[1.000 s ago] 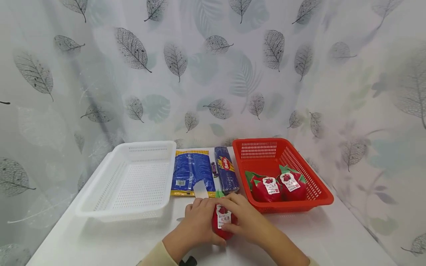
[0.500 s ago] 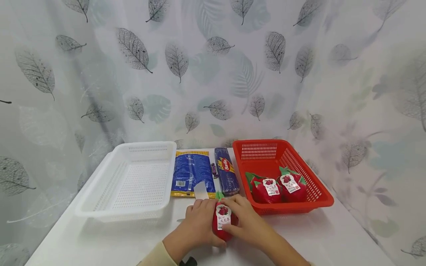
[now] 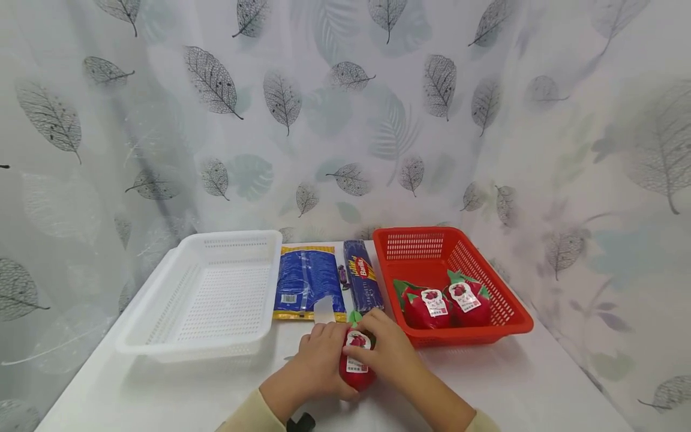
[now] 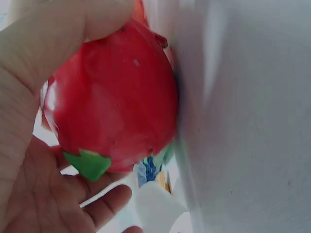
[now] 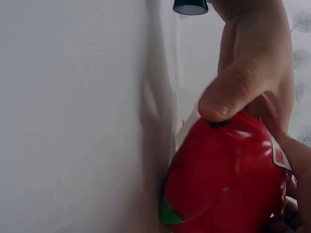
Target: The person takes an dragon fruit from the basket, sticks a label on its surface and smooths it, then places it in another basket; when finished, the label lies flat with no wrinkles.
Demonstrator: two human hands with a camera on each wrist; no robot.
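Note:
A red dragon fruit [image 3: 356, 375] with green leaf tips and a white printed label stands on the white table between both hands. My left hand [image 3: 320, 360] grips it from the left, with the thumb at its near end in the left wrist view. From the right, my right hand [image 3: 393, 351] holds its upper side, the thumb lying across the label. In the right wrist view, the left thumb presses the dark stem end of the dragon fruit [image 5: 228, 170]. A flat white piece [image 3: 324, 309] sticks out just beyond the left fingers; its lower part is hidden.
A white basket [image 3: 197, 350] stands at the left. At the right, a red basket [image 3: 459, 339] holds two labelled dragon fruits [image 3: 468, 303]. Between them lie a blue-and-yellow packet [image 3: 308, 279], a small purple-wrapped item [image 3: 342, 276] and a Barilla spaghetti pack [image 3: 363, 276].
My right thumb and fingers have moved left over the label, now covering its middle. The dragon fruit has turned slightly, while my left hand keeps its hold. The head view has shifted slightly.

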